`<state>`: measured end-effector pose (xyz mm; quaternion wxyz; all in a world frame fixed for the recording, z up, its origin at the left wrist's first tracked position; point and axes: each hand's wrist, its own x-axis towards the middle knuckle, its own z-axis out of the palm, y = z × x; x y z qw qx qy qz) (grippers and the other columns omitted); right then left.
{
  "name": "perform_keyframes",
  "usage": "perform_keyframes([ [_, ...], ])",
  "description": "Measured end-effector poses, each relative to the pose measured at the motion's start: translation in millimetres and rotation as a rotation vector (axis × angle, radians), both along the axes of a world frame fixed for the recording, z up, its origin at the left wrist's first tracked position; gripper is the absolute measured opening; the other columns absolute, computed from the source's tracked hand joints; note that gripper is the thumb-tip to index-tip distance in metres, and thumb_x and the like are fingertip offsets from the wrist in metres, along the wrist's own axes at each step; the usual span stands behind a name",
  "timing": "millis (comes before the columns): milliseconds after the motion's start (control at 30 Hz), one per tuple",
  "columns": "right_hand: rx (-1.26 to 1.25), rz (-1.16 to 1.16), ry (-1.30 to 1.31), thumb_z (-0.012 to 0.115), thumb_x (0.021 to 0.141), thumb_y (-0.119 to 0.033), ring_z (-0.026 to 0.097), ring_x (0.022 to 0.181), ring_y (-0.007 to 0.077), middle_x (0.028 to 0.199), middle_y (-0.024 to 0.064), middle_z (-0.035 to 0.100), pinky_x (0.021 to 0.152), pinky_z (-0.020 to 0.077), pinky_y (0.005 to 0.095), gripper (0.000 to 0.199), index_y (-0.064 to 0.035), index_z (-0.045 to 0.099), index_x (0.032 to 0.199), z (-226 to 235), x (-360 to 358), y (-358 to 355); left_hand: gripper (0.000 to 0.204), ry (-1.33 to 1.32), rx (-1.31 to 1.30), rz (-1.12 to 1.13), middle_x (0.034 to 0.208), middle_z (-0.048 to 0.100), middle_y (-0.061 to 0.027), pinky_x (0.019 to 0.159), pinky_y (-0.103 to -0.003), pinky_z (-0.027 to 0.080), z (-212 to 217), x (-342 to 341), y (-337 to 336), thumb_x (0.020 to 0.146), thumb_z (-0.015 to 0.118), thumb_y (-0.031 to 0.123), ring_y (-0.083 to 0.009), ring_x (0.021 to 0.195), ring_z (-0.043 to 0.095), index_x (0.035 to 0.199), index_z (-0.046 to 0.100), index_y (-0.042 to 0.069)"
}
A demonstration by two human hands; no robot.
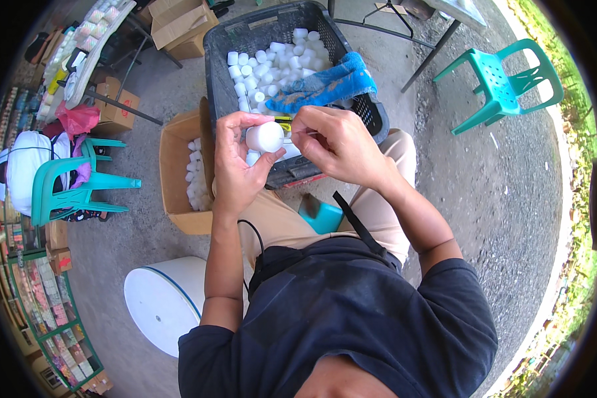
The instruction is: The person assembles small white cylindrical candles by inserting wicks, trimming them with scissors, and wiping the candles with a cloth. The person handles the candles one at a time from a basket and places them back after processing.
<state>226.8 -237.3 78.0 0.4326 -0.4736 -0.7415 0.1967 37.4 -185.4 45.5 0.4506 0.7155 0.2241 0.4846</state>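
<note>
Your left hand [235, 166] holds a small white bottle [265, 136] sideways, its long axis pointing toward your right hand [338, 142], whose fingers pinch at the bottle's end (touching it), just above the dark basket [358, 109] of similar bottles.

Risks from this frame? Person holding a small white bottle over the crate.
1. The left hand pinches the small white bottle by fingertips only while the right hand works at its side; a slip might drop it.
2. The dark plastic crate seems to rest tilted on the knees; it may slide.
3. The blue towel drapes over the rim and may slip off.
</note>
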Motion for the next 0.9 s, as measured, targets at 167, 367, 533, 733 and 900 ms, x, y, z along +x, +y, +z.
perform_keyframes([
  [167,-0.034,-0.011,0.007,0.056,0.079,-0.004,0.061,0.063,0.0265,0.072,0.0115,0.06,0.058,0.0477,0.0341,0.007,-0.0014,0.057,0.085,1.2,0.0,-0.6,0.055,0.009,-0.02,0.013,0.114,0.049,-0.0086,0.097,-0.035,0.049,-0.4,-0.9,-1.9,0.07,0.073,-0.014,-0.0196,0.112,0.054,0.115,0.045,0.002],
  [367,0.012,-0.007,-0.017,0.057,0.079,-0.005,0.061,0.063,0.0269,0.071,0.0113,0.059,0.058,0.0477,0.0341,0.006,-0.0019,0.057,0.085,-2.0,-1.5,1.6,0.055,0.012,-0.037,0.012,0.114,0.05,-0.0086,0.096,-0.035,0.05,0.1,-2.8,-1.9,0.069,0.072,-0.016,-0.0197,0.112,0.055,0.114,0.046,0.002],
  [533,0.011,-0.004,-0.028,0.057,0.079,-0.005,0.061,0.063,0.0271,0.07,0.012,0.059,0.058,0.0477,0.0346,0.006,-0.0022,0.057,0.084,-1.0,-2.1,1.1,0.054,0.011,-0.056,0.007,0.112,0.052,-0.009,0.094,-0.035,0.051,0.6,-3.4,-3.1,0.068,0.072,-0.017,-0.0203,0.111,0.056,0.112,0.047,0.003],
  [733,-0.003,-0.024,-0.043,0.059,0.078,-0.007,0.062,0.062,0.0276,0.069,0.0116,0.06,0.057,0.0482,0.0344,0.007,-0.0029,0.058,0.084,-1.1,-3.7,0.5,0.053,0.032,-0.049,0.015,0.112,0.053,-0.0098,0.093,-0.035,0.052,0.1,-3.6,-3.6,0.068,0.072,-0.017,-0.0206,0.11,0.057,0.111,0.047,0.003],
  [900,0.031,-0.056,-0.074,0.061,0.077,-0.007,0.063,0.061,0.0277,0.07,0.0109,0.06,0.056,0.0486,0.0341,0.009,-0.0037,0.058,0.085,-1.6,-6.9,3.4,0.053,0.047,-0.048,0.018,0.113,0.055,-0.0116,0.092,-0.035,0.052,3.5,-3.0,-3.0,0.069,0.071,-0.017,-0.0214,0.109,0.058,0.11,0.046,0.003],
])
